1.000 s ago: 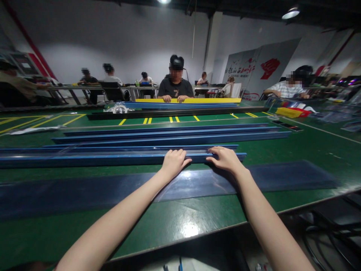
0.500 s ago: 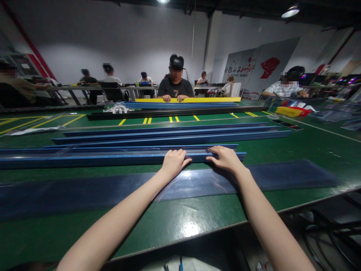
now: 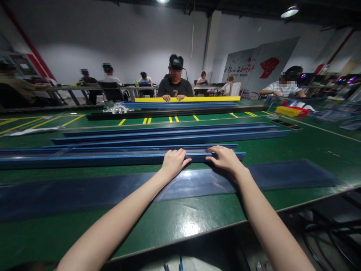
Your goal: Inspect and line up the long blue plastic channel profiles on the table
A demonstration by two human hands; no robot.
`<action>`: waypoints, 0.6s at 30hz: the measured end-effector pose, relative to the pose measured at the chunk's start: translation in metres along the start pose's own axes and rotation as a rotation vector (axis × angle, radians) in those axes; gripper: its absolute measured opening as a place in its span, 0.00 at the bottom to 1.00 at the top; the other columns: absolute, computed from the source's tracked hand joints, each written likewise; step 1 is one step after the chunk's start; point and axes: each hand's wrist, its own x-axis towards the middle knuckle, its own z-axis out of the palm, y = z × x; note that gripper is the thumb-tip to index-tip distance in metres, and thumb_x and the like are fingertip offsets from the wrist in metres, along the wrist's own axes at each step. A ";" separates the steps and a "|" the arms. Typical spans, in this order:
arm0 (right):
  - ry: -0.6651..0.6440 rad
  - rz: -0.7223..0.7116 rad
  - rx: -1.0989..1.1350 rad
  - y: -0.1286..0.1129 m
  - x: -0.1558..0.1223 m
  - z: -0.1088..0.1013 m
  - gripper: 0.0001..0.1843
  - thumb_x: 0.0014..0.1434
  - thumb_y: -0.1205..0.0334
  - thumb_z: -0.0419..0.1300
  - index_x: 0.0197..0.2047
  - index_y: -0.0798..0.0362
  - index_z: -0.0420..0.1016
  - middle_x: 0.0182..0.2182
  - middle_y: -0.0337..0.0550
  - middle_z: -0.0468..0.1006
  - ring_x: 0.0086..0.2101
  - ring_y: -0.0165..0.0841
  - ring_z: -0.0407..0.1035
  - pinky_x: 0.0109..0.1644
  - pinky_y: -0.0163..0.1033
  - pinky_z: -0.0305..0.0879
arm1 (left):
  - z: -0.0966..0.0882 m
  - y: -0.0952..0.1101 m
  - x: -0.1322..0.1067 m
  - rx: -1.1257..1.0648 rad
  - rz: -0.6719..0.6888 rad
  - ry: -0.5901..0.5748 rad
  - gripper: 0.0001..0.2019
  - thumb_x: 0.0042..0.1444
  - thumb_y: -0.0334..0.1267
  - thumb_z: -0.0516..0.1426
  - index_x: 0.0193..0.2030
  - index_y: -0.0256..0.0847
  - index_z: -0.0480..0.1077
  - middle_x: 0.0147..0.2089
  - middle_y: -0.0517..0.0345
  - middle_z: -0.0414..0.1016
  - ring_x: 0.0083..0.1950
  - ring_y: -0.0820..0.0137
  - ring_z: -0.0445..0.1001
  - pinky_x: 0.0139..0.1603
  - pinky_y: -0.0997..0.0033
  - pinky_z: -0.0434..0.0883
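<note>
My left hand (image 3: 174, 162) is closed over the front edge of a long blue channel strip (image 3: 113, 159), its thumb pointing right along the near side. A short way to the right, my right hand (image 3: 224, 158) grips the same strip near its right end, thumb on the near face and fingers curled over into the channel. The fingertips of both hands are partly hidden. A clear film-like sheet seems to lie inside the channel. Under my forearms, a long flat transparent plastic strip (image 3: 93, 192) stretches across the green table (image 3: 180, 218).
More blue channel strips (image 3: 169, 138) lie beyond my hands. Farther back are a black strip (image 3: 158, 113) and a crumpled clear plastic bundle (image 3: 120, 109). Across the table a person (image 3: 175, 86) holds a yellow strip (image 3: 197, 99). A phone (image 3: 293, 126) lies at the right.
Both hands and the blue strip hold still. At the far right, a seated person's arms have shifted slightly.
</note>
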 end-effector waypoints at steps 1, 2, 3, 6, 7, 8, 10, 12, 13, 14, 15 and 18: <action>-0.001 -0.001 0.000 0.000 0.000 0.000 0.18 0.55 0.51 0.54 0.44 0.53 0.74 0.46 0.48 0.75 0.45 0.38 0.68 0.45 0.38 0.61 | 0.000 0.000 0.000 0.003 0.000 0.000 0.16 0.58 0.50 0.50 0.37 0.38 0.67 0.36 0.53 0.73 0.36 0.66 0.71 0.34 0.68 0.57; -0.003 -0.002 -0.001 -0.001 0.000 0.000 0.18 0.55 0.52 0.54 0.44 0.53 0.74 0.46 0.48 0.75 0.46 0.38 0.68 0.45 0.38 0.61 | 0.000 0.000 0.000 0.006 0.000 0.001 0.16 0.58 0.50 0.50 0.37 0.38 0.67 0.36 0.53 0.73 0.35 0.66 0.71 0.34 0.68 0.57; -0.005 -0.003 -0.001 -0.001 0.000 0.000 0.18 0.56 0.52 0.54 0.44 0.53 0.74 0.46 0.48 0.75 0.46 0.38 0.68 0.45 0.38 0.61 | 0.000 0.000 0.000 0.010 -0.001 0.001 0.16 0.58 0.50 0.50 0.37 0.38 0.67 0.36 0.53 0.73 0.35 0.66 0.71 0.34 0.68 0.57; -0.003 -0.009 0.013 -0.001 0.000 0.000 0.18 0.56 0.51 0.53 0.44 0.53 0.74 0.46 0.48 0.75 0.46 0.38 0.68 0.44 0.37 0.61 | -0.001 0.001 0.000 0.017 0.002 0.003 0.16 0.59 0.50 0.50 0.37 0.38 0.67 0.36 0.53 0.74 0.35 0.66 0.71 0.34 0.68 0.57; 0.003 -0.010 0.020 -0.002 0.001 0.000 0.19 0.56 0.50 0.52 0.44 0.52 0.74 0.45 0.48 0.75 0.45 0.38 0.68 0.44 0.37 0.61 | -0.001 0.001 0.000 0.018 0.002 0.003 0.16 0.59 0.50 0.50 0.37 0.38 0.67 0.36 0.53 0.74 0.35 0.66 0.71 0.34 0.68 0.57; 0.008 -0.012 0.025 -0.002 0.001 0.000 0.19 0.57 0.49 0.52 0.44 0.52 0.74 0.45 0.47 0.75 0.45 0.37 0.68 0.44 0.37 0.61 | -0.001 0.001 0.000 0.019 0.003 0.003 0.16 0.59 0.50 0.50 0.37 0.38 0.67 0.36 0.53 0.74 0.35 0.66 0.71 0.34 0.68 0.57; 0.012 -0.018 0.027 -0.004 0.002 0.001 0.20 0.57 0.49 0.52 0.44 0.52 0.73 0.44 0.47 0.75 0.45 0.37 0.68 0.44 0.37 0.61 | -0.001 0.001 0.000 0.016 0.002 0.000 0.16 0.59 0.50 0.50 0.37 0.38 0.67 0.36 0.53 0.74 0.36 0.66 0.71 0.34 0.68 0.57; 0.002 -0.031 0.022 -0.007 0.003 0.002 0.20 0.57 0.48 0.51 0.45 0.52 0.73 0.45 0.47 0.75 0.45 0.37 0.68 0.44 0.37 0.61 | -0.001 0.001 0.000 0.010 0.001 -0.001 0.16 0.59 0.50 0.50 0.37 0.37 0.67 0.36 0.53 0.74 0.36 0.65 0.71 0.34 0.68 0.56; -0.004 -0.039 0.019 -0.009 0.004 0.003 0.20 0.57 0.48 0.51 0.45 0.52 0.72 0.45 0.48 0.75 0.45 0.37 0.68 0.44 0.37 0.61 | -0.001 0.001 0.000 0.007 0.002 0.000 0.16 0.59 0.50 0.50 0.37 0.37 0.67 0.36 0.53 0.74 0.36 0.65 0.71 0.34 0.67 0.56; -0.010 -0.048 0.015 -0.010 0.004 0.003 0.21 0.58 0.48 0.51 0.46 0.53 0.72 0.45 0.48 0.75 0.45 0.37 0.68 0.44 0.37 0.61 | -0.001 0.001 0.000 0.007 0.003 0.001 0.16 0.59 0.50 0.50 0.37 0.37 0.67 0.36 0.53 0.74 0.36 0.65 0.71 0.34 0.67 0.56; -0.014 -0.054 0.013 -0.011 0.004 0.004 0.21 0.58 0.48 0.50 0.46 0.53 0.72 0.45 0.48 0.75 0.45 0.37 0.68 0.45 0.37 0.61 | 0.000 0.000 0.000 0.009 0.005 0.002 0.16 0.59 0.50 0.50 0.37 0.37 0.67 0.36 0.53 0.74 0.36 0.65 0.71 0.34 0.67 0.56; -0.009 -0.058 0.008 -0.013 0.005 0.005 0.21 0.58 0.49 0.50 0.47 0.53 0.72 0.45 0.49 0.75 0.46 0.37 0.68 0.45 0.37 0.61 | 0.000 0.000 0.000 0.015 0.008 0.001 0.16 0.59 0.50 0.49 0.37 0.37 0.67 0.36 0.53 0.74 0.36 0.65 0.71 0.34 0.67 0.57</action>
